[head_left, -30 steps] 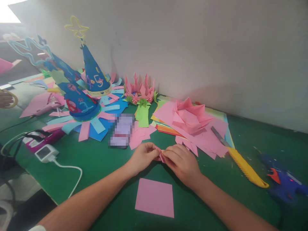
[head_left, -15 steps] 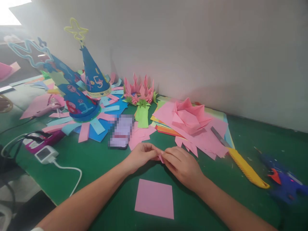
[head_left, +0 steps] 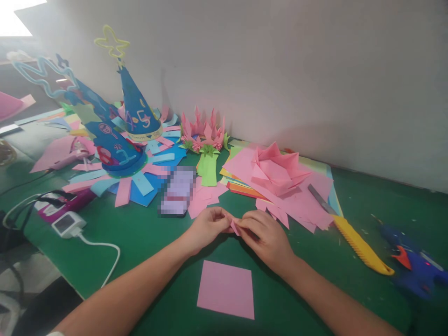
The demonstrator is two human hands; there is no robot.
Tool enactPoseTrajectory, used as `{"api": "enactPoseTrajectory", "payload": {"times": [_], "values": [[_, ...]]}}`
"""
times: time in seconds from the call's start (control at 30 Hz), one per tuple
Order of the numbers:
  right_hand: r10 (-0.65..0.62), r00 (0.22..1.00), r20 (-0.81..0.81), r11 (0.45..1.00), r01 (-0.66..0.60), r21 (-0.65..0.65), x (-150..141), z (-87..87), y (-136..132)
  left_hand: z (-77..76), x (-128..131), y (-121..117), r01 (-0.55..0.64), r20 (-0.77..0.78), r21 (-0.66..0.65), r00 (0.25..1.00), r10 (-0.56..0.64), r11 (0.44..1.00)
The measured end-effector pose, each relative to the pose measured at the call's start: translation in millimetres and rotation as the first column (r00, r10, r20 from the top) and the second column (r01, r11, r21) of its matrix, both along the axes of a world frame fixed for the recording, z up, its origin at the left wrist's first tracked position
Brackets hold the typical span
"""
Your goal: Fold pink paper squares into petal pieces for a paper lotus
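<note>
A small folded piece of pink paper point(head_left: 234, 227) is pinched between both hands above the green table. My left hand point(head_left: 209, 229) grips its left side with thumb and fingertips. My right hand point(head_left: 265, 238) pinches the opposite side, fingers bent and partly covering it. Much of the folded paper is hidden by the fingers. Nearer to me, a flat square of pink paper point(head_left: 226, 290) lies on the table, touched by neither hand. Beyond the hands are loose pink paper scraps point(head_left: 275, 212) and a phone point(head_left: 178, 190) with a blurred screen.
A large pink folded paper flower point(head_left: 278, 168) rests on stacked coloured paper. To the right lie a yellow box cutter point(head_left: 360, 242), blade out, and a blue glue gun point(head_left: 418, 266). Blue cone hats point(head_left: 138, 105), a pink paper crown point(head_left: 203, 133) and a purple power strip point(head_left: 65, 203) stand leftward.
Both hands stay in nearly the same place, with slight finger shifts on the folded pink paper. At the far left edge, another person's pink paper piece moves a little.
</note>
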State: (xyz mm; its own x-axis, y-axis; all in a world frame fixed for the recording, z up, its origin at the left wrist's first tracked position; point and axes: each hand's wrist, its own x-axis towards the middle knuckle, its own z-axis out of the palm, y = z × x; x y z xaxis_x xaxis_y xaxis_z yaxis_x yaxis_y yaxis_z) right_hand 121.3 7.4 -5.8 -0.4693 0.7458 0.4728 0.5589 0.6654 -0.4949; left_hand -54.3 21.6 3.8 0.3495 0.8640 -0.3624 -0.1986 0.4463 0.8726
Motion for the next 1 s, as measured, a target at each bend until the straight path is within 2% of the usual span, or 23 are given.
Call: {"api": "enactPoseTrajectory", "payload": {"times": [0.13, 0.4, 0.73, 1.0], "values": [[0.022, 0.999, 0.042, 0.999, -0.024, 0.046, 0.7, -3.3, 0.5, -2.4, -0.2, 0.0, 0.013, 0.004, 0.005, 1.000, -0.013, 1.000], [-0.018, 0.999, -0.034, 0.999, 0.017, -0.032, -3.4, -0.4, -0.8, 2.8, 0.3, -0.5, 0.000, 0.015, -0.013, 1.000, 0.000, 1.000], [0.029, 0.995, 0.097, 0.989, -0.043, 0.144, -0.5, -2.3, 1.2, 1.5, 0.7, -0.8, -0.011, 0.021, -0.044, 1.000, 0.012, 0.999], [0.036, 0.971, 0.236, 0.956, -0.102, 0.274, 0.2, 0.4, 2.0, -0.2, 0.7, 0.3, -0.007, 0.042, -0.079, 0.999, 0.010, 0.997]]}}
